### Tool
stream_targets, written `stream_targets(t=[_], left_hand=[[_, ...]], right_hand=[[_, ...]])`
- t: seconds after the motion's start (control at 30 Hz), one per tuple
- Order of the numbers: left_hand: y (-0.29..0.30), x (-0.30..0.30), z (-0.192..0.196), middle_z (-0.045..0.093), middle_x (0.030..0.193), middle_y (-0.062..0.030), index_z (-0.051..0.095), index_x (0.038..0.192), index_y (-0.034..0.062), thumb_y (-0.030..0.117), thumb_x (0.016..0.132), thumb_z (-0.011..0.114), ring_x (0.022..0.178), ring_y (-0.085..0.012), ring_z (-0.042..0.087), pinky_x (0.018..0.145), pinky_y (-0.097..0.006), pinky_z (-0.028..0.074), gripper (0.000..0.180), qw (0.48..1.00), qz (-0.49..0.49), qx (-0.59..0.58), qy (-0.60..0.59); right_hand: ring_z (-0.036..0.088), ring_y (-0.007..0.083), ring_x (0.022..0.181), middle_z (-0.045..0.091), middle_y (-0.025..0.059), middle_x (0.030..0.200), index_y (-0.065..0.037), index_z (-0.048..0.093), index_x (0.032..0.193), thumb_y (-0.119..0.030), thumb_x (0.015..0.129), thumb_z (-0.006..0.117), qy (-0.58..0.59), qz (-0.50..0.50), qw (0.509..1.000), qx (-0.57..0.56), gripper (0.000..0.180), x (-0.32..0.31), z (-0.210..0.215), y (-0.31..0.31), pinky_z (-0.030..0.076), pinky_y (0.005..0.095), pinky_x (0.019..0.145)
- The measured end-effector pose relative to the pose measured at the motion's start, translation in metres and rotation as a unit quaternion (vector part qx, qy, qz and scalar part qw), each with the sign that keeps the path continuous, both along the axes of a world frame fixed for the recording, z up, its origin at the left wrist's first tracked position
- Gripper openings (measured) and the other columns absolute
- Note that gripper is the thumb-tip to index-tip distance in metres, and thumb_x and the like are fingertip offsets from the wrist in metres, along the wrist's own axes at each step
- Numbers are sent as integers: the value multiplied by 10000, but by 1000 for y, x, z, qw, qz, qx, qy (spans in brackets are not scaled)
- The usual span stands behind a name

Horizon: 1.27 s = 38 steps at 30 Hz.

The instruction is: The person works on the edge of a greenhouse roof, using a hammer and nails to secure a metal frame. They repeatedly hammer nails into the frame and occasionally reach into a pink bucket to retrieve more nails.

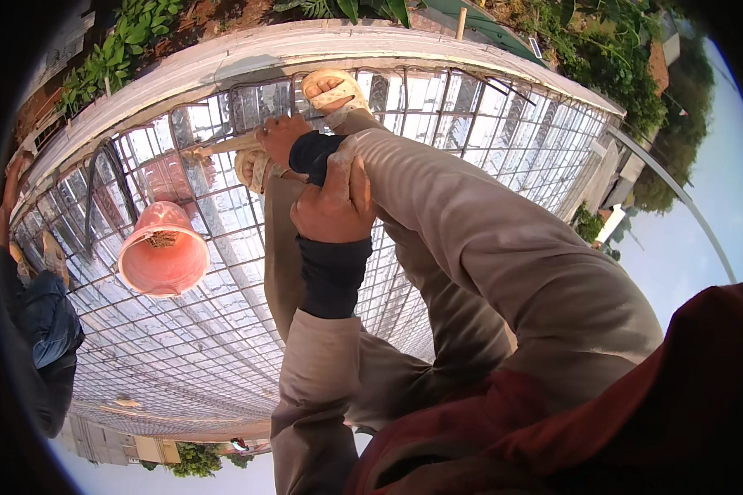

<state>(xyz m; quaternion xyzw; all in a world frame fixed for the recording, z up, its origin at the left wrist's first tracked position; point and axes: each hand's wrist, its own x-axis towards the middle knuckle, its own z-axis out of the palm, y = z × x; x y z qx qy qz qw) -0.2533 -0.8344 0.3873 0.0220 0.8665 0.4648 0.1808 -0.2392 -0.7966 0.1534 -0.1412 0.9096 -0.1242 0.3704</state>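
My left hand [332, 206] is closed on the end of my right sleeve [367, 153], just above the black cuff at my right wrist. Farther forward, my right hand [281, 139] is curled into a grip near my sandals. From its left side juts a pale wooden stick [229, 147], which it seems to hold; the fingers hide the rest. Two light sandals [338, 89] on my feet rest on the steel rebar mesh [239, 256]. To the left of my hands, a tilted orange bucket [163, 262] has a little brownish material inside.
Shiny ribbed metal sheeting lies under the mesh. A pale edge board [256, 56] runs along the far side, with plants and soil beyond. At the far left another person's jeans [48, 318] and arm show. A dark bent bar [91, 198] stands near the bucket.
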Motion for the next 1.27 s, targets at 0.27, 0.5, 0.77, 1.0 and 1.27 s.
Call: stream_targets(t=[0.27, 0.5, 0.77, 1.0, 1.27], left_hand=[[-17, 38, 36, 727, 1166, -187, 635, 1314, 10, 71, 989, 573, 915, -342, 752, 713, -398, 598, 337, 994, 97, -24, 44], [-113, 116, 87, 732, 1130, -191, 638, 1310, 39, 89, 959, 612, 831, -314, 744, 696, -383, 591, 355, 980, 79, -151, -104], [-161, 311, 115, 752, 1118, -166, 736, 1172, 90, 188, 920, 671, 1046, -343, 722, 938, -431, 563, 278, 869, 200, -227, -391], [-109, 389, 163, 752, 1106, -163, 735, 1212, 173, 316, 938, 654, 1060, -344, 717, 926, -438, 560, 319, 843, 191, -159, -478], [-115, 420, 203, 751, 1098, -166, 732, 1227, 202, 364, 945, 639, 1061, -342, 716, 918, -438, 560, 339, 830, 335, -164, -414]], right_hand=[[752, 290, 950, 769, 173, 998, -47, 756, 1001, -211, 921, 600, -79, -70, 993, -53, 241, -29, 59, -11, 579, 417, 794], [742, 332, 1006, 758, 155, 1065, -52, 757, 1067, -163, 871, 679, -218, -24, 976, 7, 238, -20, 158, 57, 581, 462, 838], [738, 329, 1014, 739, 174, 1119, -32, 677, 1159, -166, 892, 648, -258, 6, 960, 110, 300, 7, 246, 172, 596, 450, 859], [724, 373, 1025, 727, 238, 1084, -1, 666, 1160, -140, 843, 643, -234, 10, 959, 157, 347, -1, 325, 264, 594, 489, 873], [720, 356, 1059, 720, 255, 1115, 49, 655, 1174, -164, 841, 628, -225, -19, 956, 189, 396, -3, 396, 298, 594, 455, 896]])
